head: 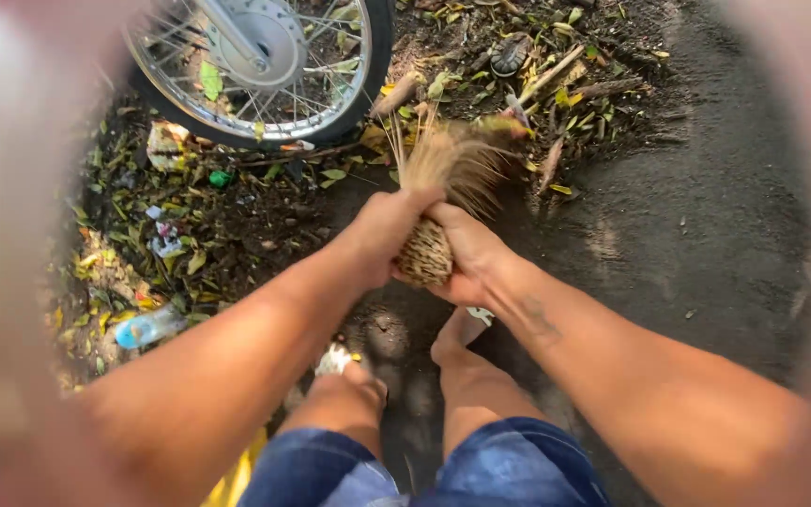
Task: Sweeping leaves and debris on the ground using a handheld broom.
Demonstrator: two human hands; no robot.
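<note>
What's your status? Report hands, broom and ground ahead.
Left hand and right hand both clamped on the woven broom. Bristles point toward leaf litter. Spoked wheel stands just beyond.

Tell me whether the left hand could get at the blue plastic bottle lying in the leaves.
Probably not as things stand: the left hand is wrapped around the broom with the right hand, and the bottle lies apart on the ground, though nothing blocks it.
</note>
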